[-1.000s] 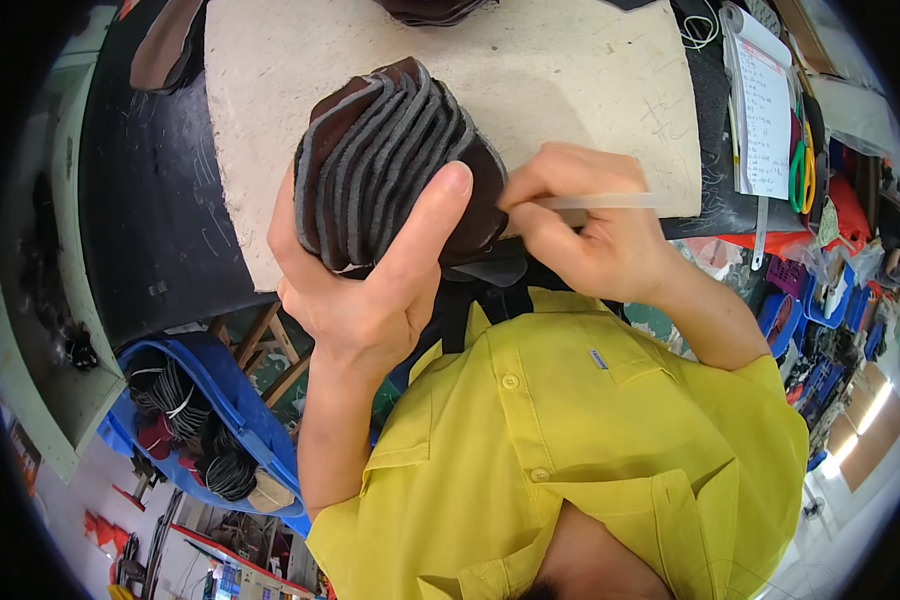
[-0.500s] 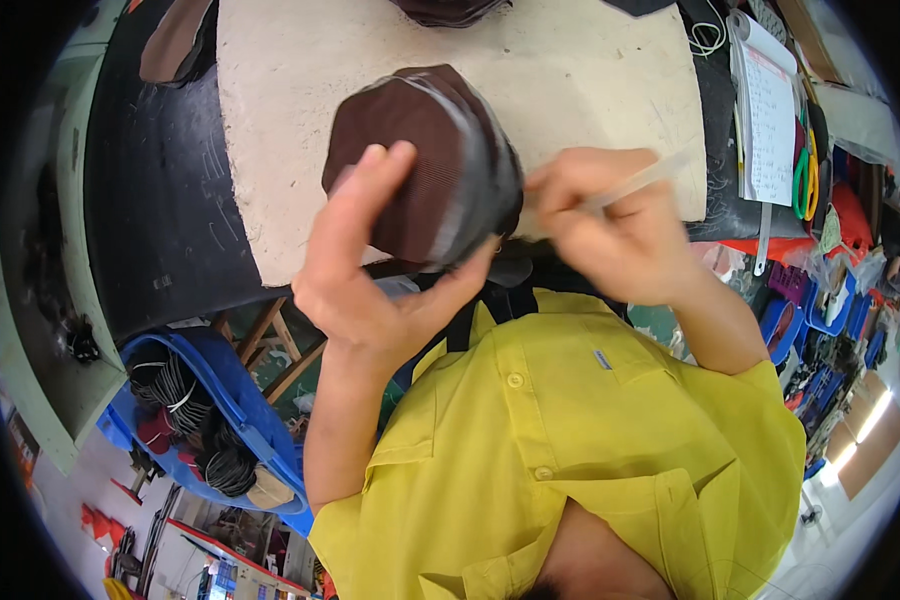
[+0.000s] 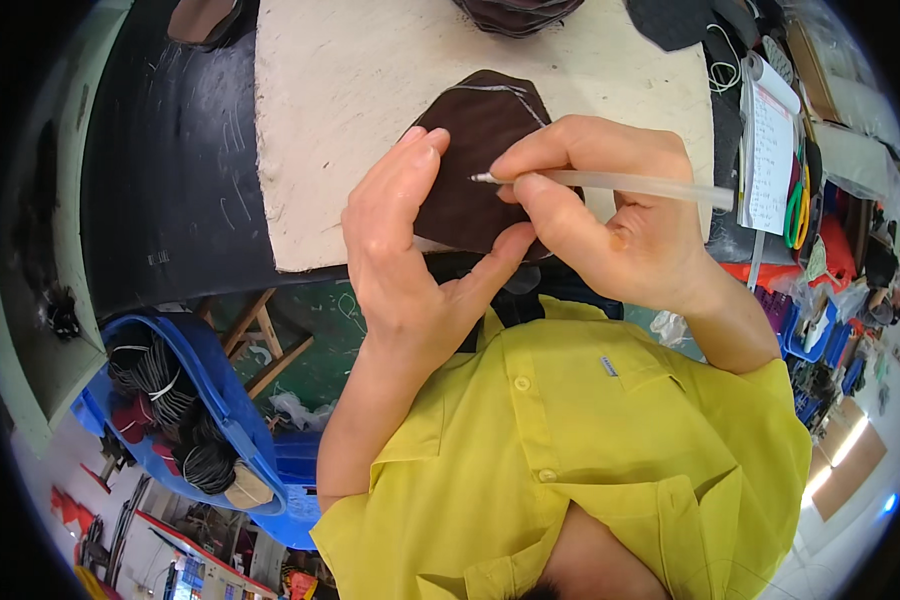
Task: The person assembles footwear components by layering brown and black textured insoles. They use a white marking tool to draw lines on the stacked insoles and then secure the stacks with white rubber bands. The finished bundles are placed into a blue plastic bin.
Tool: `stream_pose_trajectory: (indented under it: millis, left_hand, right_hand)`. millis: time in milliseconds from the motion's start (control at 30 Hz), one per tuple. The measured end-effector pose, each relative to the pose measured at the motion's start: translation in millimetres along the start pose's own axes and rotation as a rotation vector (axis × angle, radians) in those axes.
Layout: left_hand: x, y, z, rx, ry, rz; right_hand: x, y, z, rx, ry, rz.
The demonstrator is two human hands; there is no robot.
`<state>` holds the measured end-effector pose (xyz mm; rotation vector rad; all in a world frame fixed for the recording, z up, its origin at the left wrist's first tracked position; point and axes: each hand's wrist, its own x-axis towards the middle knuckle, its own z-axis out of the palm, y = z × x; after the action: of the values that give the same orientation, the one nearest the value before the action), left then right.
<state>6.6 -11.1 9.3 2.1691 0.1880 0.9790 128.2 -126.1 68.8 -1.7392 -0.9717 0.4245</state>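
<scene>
A stack of dark brown fabric pieces (image 3: pixel 470 205) with a silvery line along its upper edge lies at the front of the pale board (image 3: pixel 315 130). Around the left and near edges of the stack curves my left hand (image 3: pixel 400 235), fingers on the far side and thumb on the near side. My right hand (image 3: pixel 610 205) pinches a slim, translucent white marking pen (image 3: pixel 650 185). Its metal tip touches or hovers just over the top piece; I cannot tell which.
More dark brown pieces (image 3: pixel 520 15) lie at the board's far edge, and a brown piece (image 3: pixel 202 20) at the far left. A notepad (image 3: pixel 768 150) and scissors (image 3: pixel 798 205) are on the right. Left below stands a blue bin (image 3: pixel 240 425) with black cord bundles.
The fabric stack, tilted up in my left hand before, now lies flatter. My right hand has moved left over it, bringing the pen tip to the top piece.
</scene>
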Motion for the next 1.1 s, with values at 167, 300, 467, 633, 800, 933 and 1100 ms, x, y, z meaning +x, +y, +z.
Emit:
stream_pose_trajectory:
  millis: [167,300,467,633,800,933,1100]
  left_hand:
    - [-3,-4,2,-0.043,0.039,-0.013]
    - [-2,-5,2,-0.024,0.041,-0.005]
    - [-2,-7,3,-0.034,0.049,0.009]
    - [-1,-6,3,-0.026,0.04,0.002]
    - [-2,-7,3,-0.023,0.042,0.007]
    - [2,-4,-4,0.037,-0.049,0.017]
    - [2,-4,-5,0.037,-0.064,0.01]
  right_hand:
    - [5,-5,-6,-0.145,-0.154,-0.007]
    - [2,-8,-7,-0.109,-0.158,0.064]
    - [5,-14,-9,-0.049,-0.101,0.128]
    - [3,0,-8,-0.106,-0.085,-0.018]
    - [3,-1,-3,0.001,-0.043,0.068]
    - [5,-3,-5,0.004,0.062,0.056]
    - [5,-6,-13,-0.079,-0.058,0.135]
